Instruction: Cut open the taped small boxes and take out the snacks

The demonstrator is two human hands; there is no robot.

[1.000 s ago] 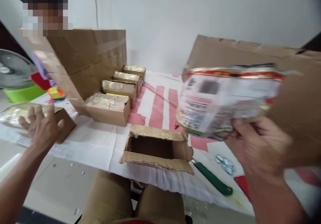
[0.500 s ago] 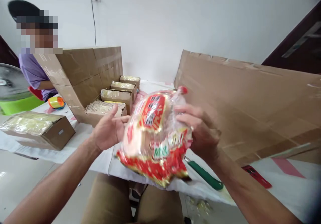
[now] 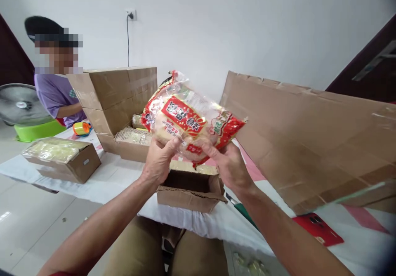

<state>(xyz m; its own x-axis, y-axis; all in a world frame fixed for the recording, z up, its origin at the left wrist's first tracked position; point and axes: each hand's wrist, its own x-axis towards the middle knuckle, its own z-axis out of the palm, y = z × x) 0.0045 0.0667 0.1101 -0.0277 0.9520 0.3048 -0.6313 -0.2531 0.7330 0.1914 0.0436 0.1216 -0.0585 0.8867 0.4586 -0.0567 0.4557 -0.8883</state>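
Observation:
A clear plastic snack bag (image 3: 185, 121) with red and gold printing is held up in front of me, tilted down to the right. My left hand (image 3: 162, 158) grips its lower left edge, thumb on the front. At the lower right edge my right hand (image 3: 230, 164) pinches it the same way. What fills the bag looks pale, but its kind is hard to make out. Below the bag, an open cardboard box (image 3: 188, 197) sits at the table's front edge, its dark inside partly visible. A green-handled tool (image 3: 246, 215) lies beside the box, partly hidden by my right forearm.
Large cardboard boxes (image 3: 116, 98) stand at the left back, and a big cardboard piece (image 3: 303, 140) leans at right. A taped box (image 3: 64, 158), a tape roll (image 3: 81, 128) and a red phone (image 3: 320, 228) lie on the table. A person (image 3: 57, 90) sits at left near a fan (image 3: 23, 104).
The bag has been raised and turned. My left hand, open before, now grips it too. The open cardboard box now shows beneath it, and the view has shifted slightly.

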